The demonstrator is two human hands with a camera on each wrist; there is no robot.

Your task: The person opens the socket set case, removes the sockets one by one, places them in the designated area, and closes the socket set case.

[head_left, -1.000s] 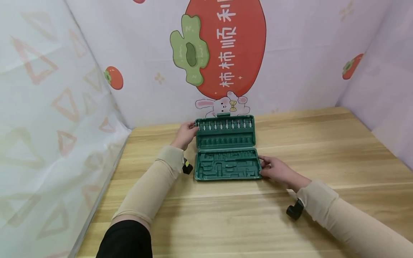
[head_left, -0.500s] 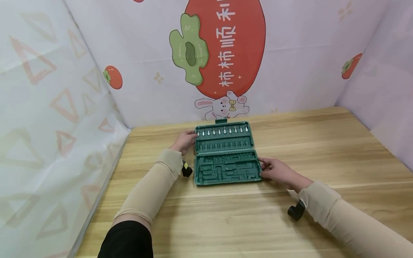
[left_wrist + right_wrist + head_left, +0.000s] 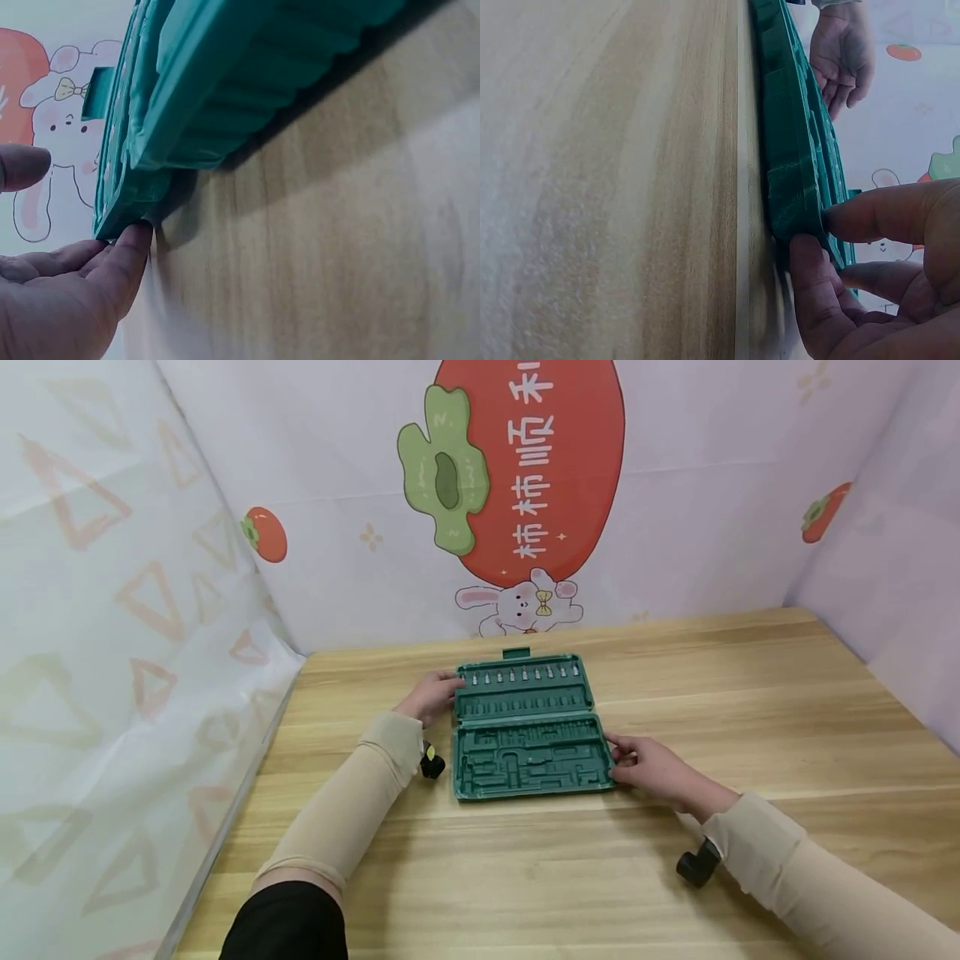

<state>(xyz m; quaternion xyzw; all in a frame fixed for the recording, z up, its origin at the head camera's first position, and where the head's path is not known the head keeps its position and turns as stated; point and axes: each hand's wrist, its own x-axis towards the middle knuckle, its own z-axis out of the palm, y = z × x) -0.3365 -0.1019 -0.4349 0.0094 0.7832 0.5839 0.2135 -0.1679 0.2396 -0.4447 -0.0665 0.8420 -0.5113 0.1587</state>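
A green plastic socket-set case [image 3: 534, 758] lies unfolded on the table, its hinge running left to right. Small metal bits [image 3: 525, 674] stand in a row along its far half; the near half shows bare moulded recesses. My left hand [image 3: 433, 695] is at the left edge of the far half. In the left wrist view its fingertips [image 3: 135, 234] touch the case's underside at the corner, and the thumb [image 3: 22, 166] stands apart. My right hand [image 3: 651, 766] pinches the right edge of the near half between thumb and fingers, as the right wrist view shows.
The wooden table [image 3: 525, 877] carries the case near its far side. Behind it hangs a white cloth [image 3: 330, 585] printed with persimmons and a rabbit. More cloth hangs at the left [image 3: 97, 610] and right. A black wrist camera [image 3: 699, 863] sits under the right cuff.
The far half of the case has tipped back and down, with my left hand lowering alongside it. The near half and my right hand have shifted slightly toward me.
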